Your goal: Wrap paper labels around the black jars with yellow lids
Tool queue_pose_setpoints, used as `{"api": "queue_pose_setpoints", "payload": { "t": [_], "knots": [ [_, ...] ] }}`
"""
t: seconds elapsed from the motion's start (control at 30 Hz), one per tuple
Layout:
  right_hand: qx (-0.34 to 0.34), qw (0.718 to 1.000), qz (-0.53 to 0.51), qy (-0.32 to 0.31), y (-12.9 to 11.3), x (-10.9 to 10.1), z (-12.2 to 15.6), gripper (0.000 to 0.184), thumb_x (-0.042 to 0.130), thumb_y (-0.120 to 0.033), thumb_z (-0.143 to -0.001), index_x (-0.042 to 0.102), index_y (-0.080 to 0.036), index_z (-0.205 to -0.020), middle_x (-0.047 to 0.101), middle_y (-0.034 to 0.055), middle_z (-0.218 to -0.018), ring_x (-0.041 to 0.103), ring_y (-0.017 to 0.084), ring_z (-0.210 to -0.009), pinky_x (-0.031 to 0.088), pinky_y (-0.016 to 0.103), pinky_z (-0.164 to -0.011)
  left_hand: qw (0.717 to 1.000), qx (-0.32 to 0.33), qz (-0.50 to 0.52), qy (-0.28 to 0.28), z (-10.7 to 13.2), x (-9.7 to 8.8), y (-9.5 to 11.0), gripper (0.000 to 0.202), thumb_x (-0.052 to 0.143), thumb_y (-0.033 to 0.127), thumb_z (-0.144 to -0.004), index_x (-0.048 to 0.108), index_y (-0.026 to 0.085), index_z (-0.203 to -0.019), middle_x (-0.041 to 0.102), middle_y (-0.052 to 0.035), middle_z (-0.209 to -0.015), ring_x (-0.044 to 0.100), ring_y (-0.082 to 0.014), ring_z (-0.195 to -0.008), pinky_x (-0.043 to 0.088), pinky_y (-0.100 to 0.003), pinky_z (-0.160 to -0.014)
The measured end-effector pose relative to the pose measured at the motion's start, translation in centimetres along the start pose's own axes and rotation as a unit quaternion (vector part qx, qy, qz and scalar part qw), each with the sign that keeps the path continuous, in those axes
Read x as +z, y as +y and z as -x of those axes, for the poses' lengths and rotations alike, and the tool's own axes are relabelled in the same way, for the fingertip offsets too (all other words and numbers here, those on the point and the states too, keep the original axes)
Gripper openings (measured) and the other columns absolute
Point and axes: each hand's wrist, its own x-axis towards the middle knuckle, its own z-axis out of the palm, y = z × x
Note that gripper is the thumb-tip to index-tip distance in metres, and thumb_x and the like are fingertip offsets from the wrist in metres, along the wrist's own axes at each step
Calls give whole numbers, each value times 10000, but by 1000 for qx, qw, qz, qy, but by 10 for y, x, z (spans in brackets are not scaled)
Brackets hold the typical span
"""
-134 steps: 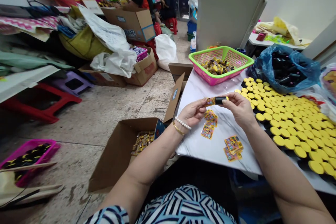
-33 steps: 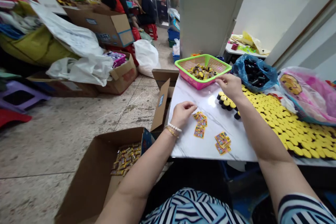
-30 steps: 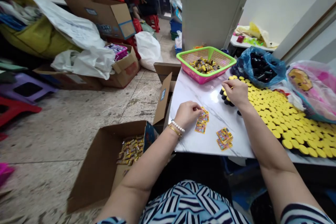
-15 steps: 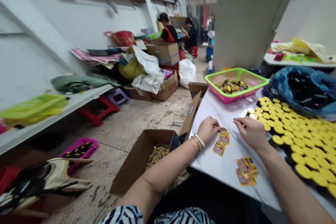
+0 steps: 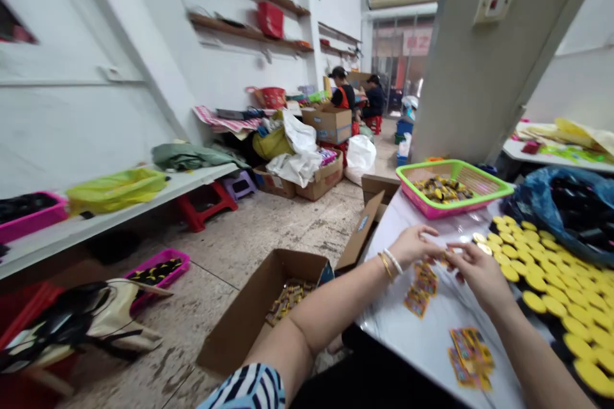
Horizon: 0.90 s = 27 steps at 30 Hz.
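The sleeve (image 5: 247, 388) is navy-and-white striped, the basket (image 5: 453, 186) pink with a green rim, the round lids (image 5: 551, 307) yellow, the plastic bag (image 5: 566, 211) blue.

hands (image 5: 480, 275) closer together, above printed cards (image 5: 416, 291)

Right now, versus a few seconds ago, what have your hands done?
The black tube earlier held in both hands is gone from them. The left hand and right hand have come together above the nearer labels; I cannot tell whether they hold anything. The view swung left. The yellow caps, pink basket and farther labels stayed on the table.
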Motion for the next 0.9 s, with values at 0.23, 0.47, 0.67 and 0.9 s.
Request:
{"api": "queue_pose_setpoints", "payload": {
  "t": [0.23,0.47,0.67,0.9],
  "knots": [
    [117,990,-85,-8,-3,4,-7,555,896,-564,-676,728,-141,-994,761,85,-815,661,146,-601,367,198,-413,998,15,53,5,-16,-5,-21,538,891,167,-669,665,113,-1154,701,2,-713,622,-106,-590,475,-241,-627],
    [55,995,-85,-20,6,10,-7,416,890,-531,-723,689,-167,-741,659,-8,-621,522,84,-494,407,217,-463,995,67,25,65,-10,-3,-18,684,910,175,-672,592,148,-1278,712,-39,-991,655,-90,-626,514,-242,-632],
    [20,993,-112,39,4,17,-5,432,830,-588,-791,650,-196,-757,637,-21,-593,551,105,-490,459,237,-477,980,106,13,166,-10,-7,-16,338,848,333,-797,654,138,-993,650,-3,-826,590,-77,-603,443,-211,-570],
    [-41,992,-96,67,-1,13,-3,378,805,-542,-836,649,-202,-784,637,-20,-617,564,119,-543,469,252,-518,977,155,-33,144,8,0,-9,421,738,541,-871,801,127,-823,566,18,-576,498,-95,-570,380,-233,-572]
  ]
}}
